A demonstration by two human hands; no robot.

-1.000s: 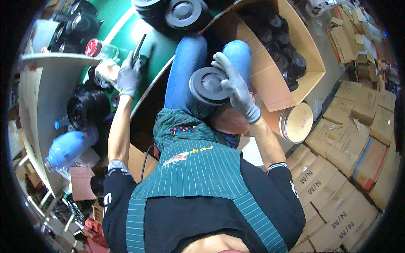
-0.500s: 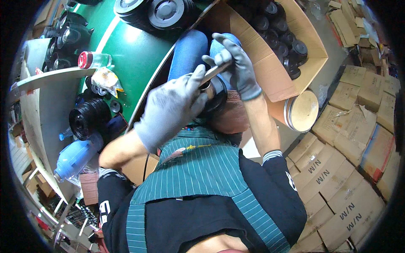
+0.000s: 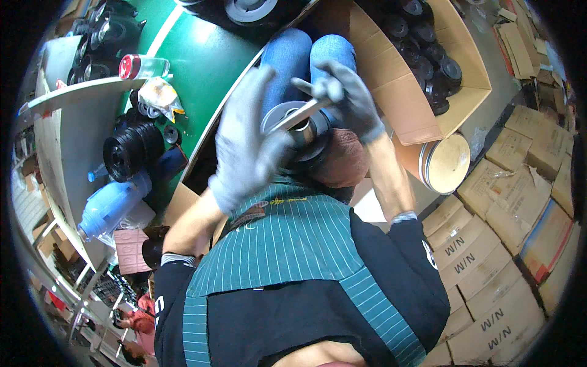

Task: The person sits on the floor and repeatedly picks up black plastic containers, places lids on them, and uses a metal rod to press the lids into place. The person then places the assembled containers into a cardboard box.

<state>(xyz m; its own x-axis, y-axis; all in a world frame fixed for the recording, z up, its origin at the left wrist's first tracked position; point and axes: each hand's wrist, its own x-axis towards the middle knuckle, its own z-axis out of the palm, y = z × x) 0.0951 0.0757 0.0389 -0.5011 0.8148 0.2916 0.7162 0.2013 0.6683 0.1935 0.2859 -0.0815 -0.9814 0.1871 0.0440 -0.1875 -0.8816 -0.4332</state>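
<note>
Above my lap, my gloved right hand (image 3: 353,103) grips one end of a flat, grey metal bar (image 3: 301,114). The bar slants down to the left, across the mouth of a round black part (image 3: 315,150) with a shiny metal sleeve at its centre. That part lies between my body and my knees, close to a brown rounded surface (image 3: 345,158). My left hand (image 3: 246,137), also in a grey glove, is raised just left of the bar with its fingers stretched out. It is blurred by motion, and I see nothing in it.
To the right an open carton (image 3: 391,92) holds several black round parts, beside a round drum (image 3: 447,164). On the left, a green table (image 3: 195,58) carries a red-lidded jar (image 3: 144,67), a plastic bag and black parts. Stacked cartons (image 3: 474,244) stand farther right.
My left hand has let go of the bar and moved up and left, its fingers straightening. My right hand still holds the bar, and more of the round black part shows.
</note>
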